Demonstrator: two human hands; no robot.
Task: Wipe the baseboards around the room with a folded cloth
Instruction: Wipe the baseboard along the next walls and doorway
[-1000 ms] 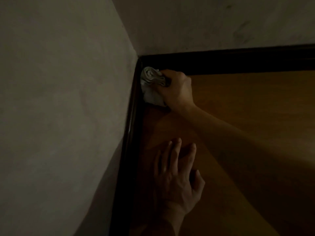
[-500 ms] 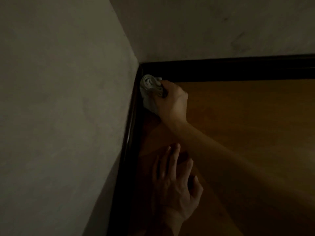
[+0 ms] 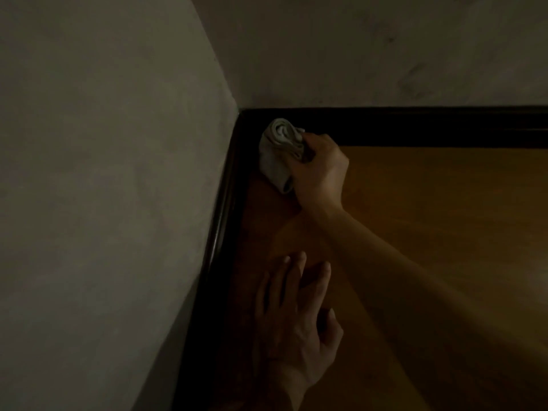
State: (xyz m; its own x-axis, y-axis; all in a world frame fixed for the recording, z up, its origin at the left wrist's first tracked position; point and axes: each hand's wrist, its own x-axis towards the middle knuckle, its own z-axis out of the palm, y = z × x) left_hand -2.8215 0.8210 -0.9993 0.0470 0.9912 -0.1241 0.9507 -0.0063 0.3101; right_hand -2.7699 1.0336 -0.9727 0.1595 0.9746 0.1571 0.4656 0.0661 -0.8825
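A dark baseboard (image 3: 221, 229) runs along the left wall and meets a second stretch of baseboard (image 3: 430, 127) under the far wall at a corner. My right hand (image 3: 321, 167) is shut on a folded pale cloth (image 3: 280, 152) and holds it against the baseboard close to that corner. My left hand (image 3: 296, 315) lies flat on the wooden floor nearer to me, fingers slightly apart, holding nothing. The light is dim.
Pale plaster walls (image 3: 103, 173) rise on the left and at the back. The brown wooden floor (image 3: 444, 218) spreads to the right of my arms.
The view has tilted, so the corner sits lower in the frame. My right hand stays at the corner with the cloth, shifted slightly. My left hand has kept its place on the floor.
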